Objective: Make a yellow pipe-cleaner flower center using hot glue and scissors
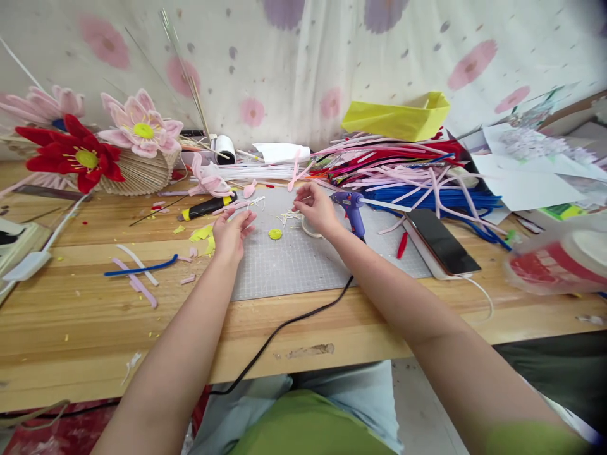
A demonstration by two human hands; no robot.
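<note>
Over the left part of the grey cutting mat (284, 278), my left hand (231, 234) pinches some thin pale strands between its fingertips. My right hand (315, 207) is raised over the mat, its fingers curled near thumb; whether anything small is between them is too fine to tell. Between the hands lie a round yellow-green disc (275, 234) and a small heap of pale strands (288, 218). A white ring-shaped roll (310, 229) is partly hidden under my right hand. Just right of that hand rests a purple glue gun (353, 212).
Pink and red fuzzy flowers (85, 158) stand at the left. Bundled pipe cleaners (403, 170) lie behind the mat, under a yellow paper piece (396, 117). A phone (443, 240), a plastic tub (559, 259) and a black cable (284, 325) are nearer.
</note>
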